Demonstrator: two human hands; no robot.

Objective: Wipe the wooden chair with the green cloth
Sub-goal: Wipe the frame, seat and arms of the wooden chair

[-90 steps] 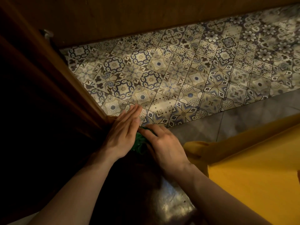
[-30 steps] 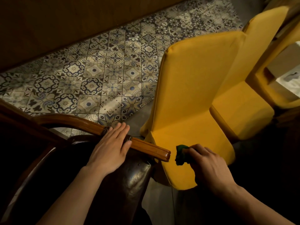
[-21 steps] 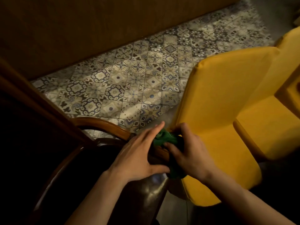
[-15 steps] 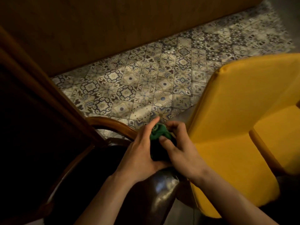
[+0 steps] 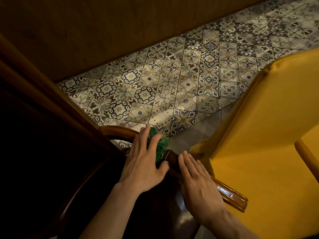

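The wooden chair has a curved, glossy brown armrest (image 5: 227, 194) and a dark leather seat (image 5: 155, 213) below me. A crumpled green cloth (image 5: 161, 146) lies on the armrest near its bend. My left hand (image 5: 144, 163) presses flat on the cloth with fingers spread, covering most of it. My right hand (image 5: 198, 183) rests flat on the armrest just to the right of the cloth, fingers together, holding nothing. The chair's dark backrest (image 5: 43, 118) fills the left side.
A yellow upholstered chair (image 5: 259, 135) stands close on the right, nearly touching the armrest's end. Patterned floor tiles (image 5: 172, 83) run beyond the chair to a brown wall panel (image 5: 103, 31).
Both hands held the bunched cloth half a second ago. Now the left hand alone presses it on the armrest, and the right hand has let go and lies flat on the wood.
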